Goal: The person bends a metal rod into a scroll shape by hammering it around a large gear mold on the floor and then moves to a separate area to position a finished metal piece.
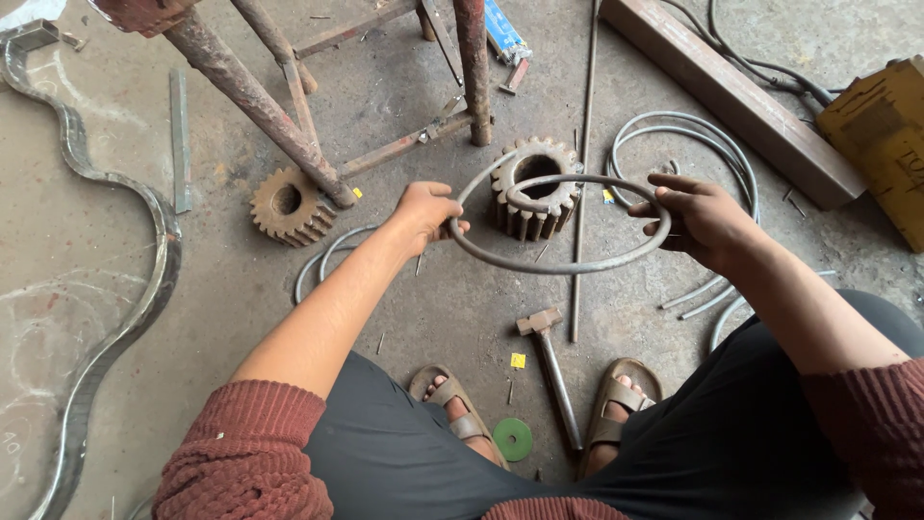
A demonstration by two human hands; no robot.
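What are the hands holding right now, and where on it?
Both hold one bent metal rod ring. The left hand has its grip on the ring's left side, the right hand on its right side, above the floor.

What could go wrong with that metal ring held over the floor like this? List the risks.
1. Both the left hand and the right hand grip the metal ring bare, so a rough rod end could likely scrape skin.
2. The feet wear open sandals; if the ring slips, it could land on the toes.
3. The hammer, loose rods and the large gear lie close around the feet, a possible trip hazard when standing.
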